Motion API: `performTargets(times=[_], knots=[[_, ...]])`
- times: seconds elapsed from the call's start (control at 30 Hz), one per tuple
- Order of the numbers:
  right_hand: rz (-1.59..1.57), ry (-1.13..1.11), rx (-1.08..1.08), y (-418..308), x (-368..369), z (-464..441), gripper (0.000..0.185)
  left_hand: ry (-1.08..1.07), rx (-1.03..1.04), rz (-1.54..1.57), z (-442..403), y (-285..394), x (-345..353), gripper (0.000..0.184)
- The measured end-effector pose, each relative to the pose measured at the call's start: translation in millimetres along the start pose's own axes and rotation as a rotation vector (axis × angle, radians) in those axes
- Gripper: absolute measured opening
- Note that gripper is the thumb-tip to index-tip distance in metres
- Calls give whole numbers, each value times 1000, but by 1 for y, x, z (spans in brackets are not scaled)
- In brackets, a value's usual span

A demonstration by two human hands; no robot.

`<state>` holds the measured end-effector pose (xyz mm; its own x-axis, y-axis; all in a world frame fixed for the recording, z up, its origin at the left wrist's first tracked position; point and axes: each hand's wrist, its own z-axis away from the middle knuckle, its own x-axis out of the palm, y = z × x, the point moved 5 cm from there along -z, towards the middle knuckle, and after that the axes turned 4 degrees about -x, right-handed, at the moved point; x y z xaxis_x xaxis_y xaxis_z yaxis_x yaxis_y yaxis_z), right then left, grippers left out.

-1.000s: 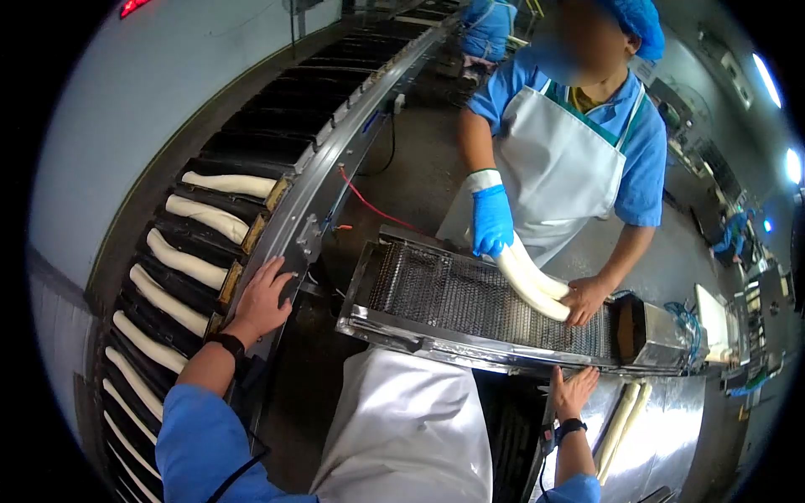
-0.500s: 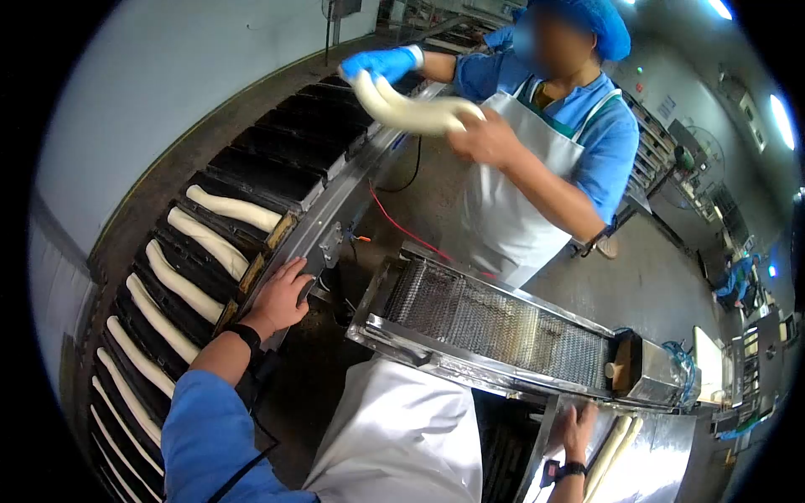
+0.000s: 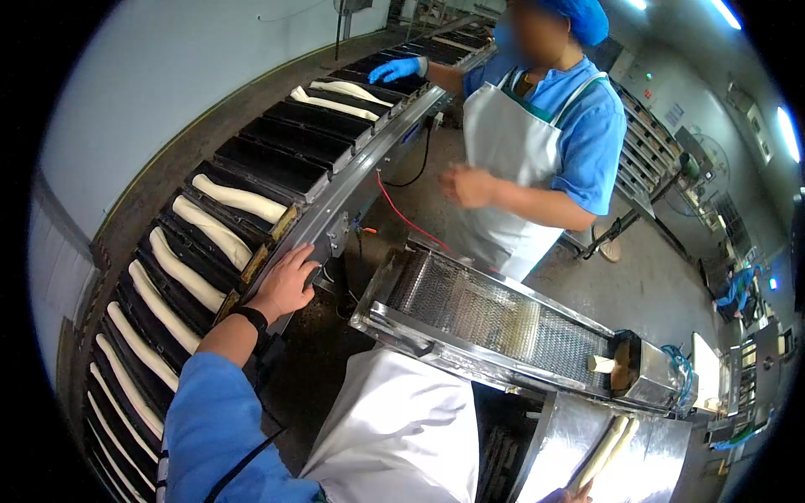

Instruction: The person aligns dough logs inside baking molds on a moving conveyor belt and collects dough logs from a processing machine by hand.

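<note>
My left hand (image 3: pixel 285 282) rests on the metal side rail (image 3: pixel 340 197) of the pan line, fingers stretched over the edge, holding nothing. To its left, long pale dough strips (image 3: pixel 239 199) lie one to a pan in black pans. At the bottom edge my right hand (image 3: pixel 575 495) is mostly cut off; its visible fingers close round the near end of two dough strips (image 3: pixel 605 453), which lie side by side on a shiny metal table (image 3: pixel 662 457).
A mesh conveyor (image 3: pixel 495 314) runs between me and a co-worker (image 3: pixel 537 134) in a white apron. A short dough piece (image 3: pixel 601 364) sits at the conveyor's right end. Black pans (image 3: pixel 272 172) continue toward the back. A red hose (image 3: pixel 402 214) hangs below the rail.
The co-worker has put the dough down; two strips now lie in the farther pans. My right hand has moved down to the strips' near end. The short dough piece now shows on the conveyor.
</note>
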<state>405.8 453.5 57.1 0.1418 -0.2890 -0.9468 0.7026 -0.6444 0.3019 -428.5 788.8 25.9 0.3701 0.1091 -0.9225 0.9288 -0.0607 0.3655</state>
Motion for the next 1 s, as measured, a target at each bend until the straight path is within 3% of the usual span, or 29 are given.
performTargets(times=[0.07,0.17,0.3,0.33,0.4,0.47,0.53,0.6,0.63,0.67,0.73,0.77,0.83,0.87,0.9,0.97,1.0], knots=[[-353,90,-174,17,22,-28,48,7,9,-6,1,0,-1,47],[-198,42,-110,-13,-3,-32,49,22,17,-8,-1,7,-7,45],[-350,-13,-104,-57,-47,-46,56,64,17,41,0,-2,-1,42],[-484,-42,-92,-64,-52,-56,59,88,19,38,-2,-2,-6,42],[-831,-102,-49,-73,-59,-92,37,76,-12,304,-9,-11,-12,39],[-1161,-125,-246,-101,-91,-105,30,289,73,155,-11,-15,-56,38],[-1138,-82,-378,-157,-169,-85,24,322,-147,72,-18,-31,-93,42],[-1387,-81,-552,-217,-245,-52,50,329,-325,57,-19,-69,-97,54],[-1471,-88,-653,-252,-289,-26,59,143,-514,47,-19,-86,-91,77],[-1466,-94,-775,-296,-341,18,61,144,-516,51,-19,-87,-90,77],[-1432,-300,-850,-358,-402,43,63,204,-707,-21,-11,-83,-90,92],[-1453,-473,-1005,-396,-429,59,61,124,-763,-29,-10,-81,-94,105],[-1631,-545,-1052,-478,-470,82,55,103,-857,0,-4,-69,-109,108],[-1582,-478,-1018,-519,-492,91,52,90,-952,31,0,-71,-112,110],[-1553,-514,-1145,-556,-500,112,50,195,-894,81,-3,-86,-97,114],[-1495,-595,-1397,-627,-515,155,49,167,-877,83,-3,-84,-102,113],[-1567,-828,-1399,-655,-511,166,49,136,-855,84,-4,-84,-103,112]])
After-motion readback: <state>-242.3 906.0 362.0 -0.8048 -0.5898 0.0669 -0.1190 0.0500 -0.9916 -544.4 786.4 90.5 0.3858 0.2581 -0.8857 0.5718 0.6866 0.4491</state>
